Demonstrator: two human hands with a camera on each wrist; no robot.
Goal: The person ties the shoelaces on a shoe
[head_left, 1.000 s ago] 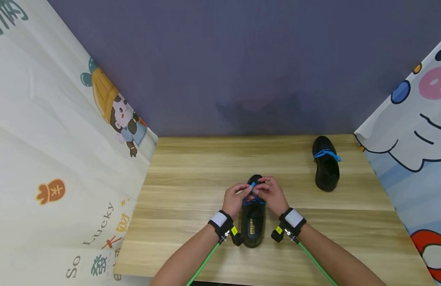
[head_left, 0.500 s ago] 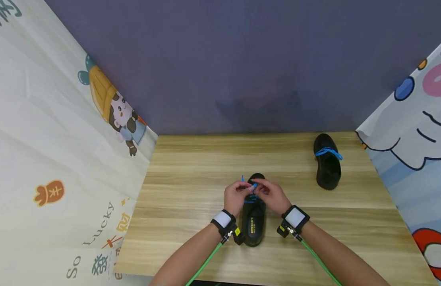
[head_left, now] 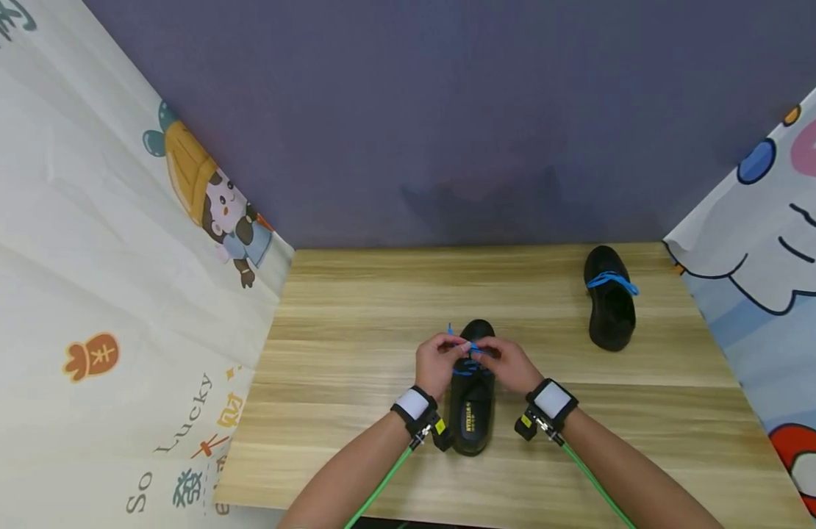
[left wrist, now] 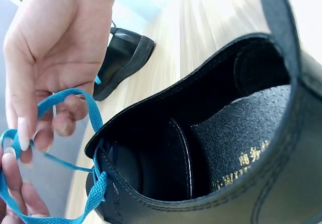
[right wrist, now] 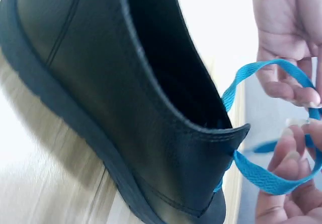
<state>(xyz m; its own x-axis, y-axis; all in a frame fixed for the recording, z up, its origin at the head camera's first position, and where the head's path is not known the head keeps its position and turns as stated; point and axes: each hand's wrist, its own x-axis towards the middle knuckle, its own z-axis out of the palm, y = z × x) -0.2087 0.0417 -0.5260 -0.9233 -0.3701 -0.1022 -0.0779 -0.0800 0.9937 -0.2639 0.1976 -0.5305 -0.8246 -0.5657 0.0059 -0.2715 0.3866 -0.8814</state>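
Note:
A black leather shoe [head_left: 471, 422] stands on the table between the two forearms, toe pointing away. Over its front, my left hand [head_left: 436, 366] and right hand [head_left: 515, 367] meet with fingertips close together, both pinching the blue shoelace [left wrist: 95, 196]. From the shoe's top eyelets the lace rises in two strands, curving into a wide loop that ends at the fingers. In the left wrist view the right hand [left wrist: 55, 43] is above and the left hand [left wrist: 17, 194] below. A loose lace tip sticks up left of the toe in the head view.
A second black shoe [head_left: 609, 312], its blue lace lying across it, stands at the back right of the wooden table [head_left: 355, 294]. A dark grey wall [head_left: 408, 125] rises behind. Printed white cloths [head_left: 84, 257] hang at both sides.
The fingers have shifted slightly along the lace, and a loose lace tip now shows left of the toe. Both hands stay over the shoe's front; the view has shifted a little.

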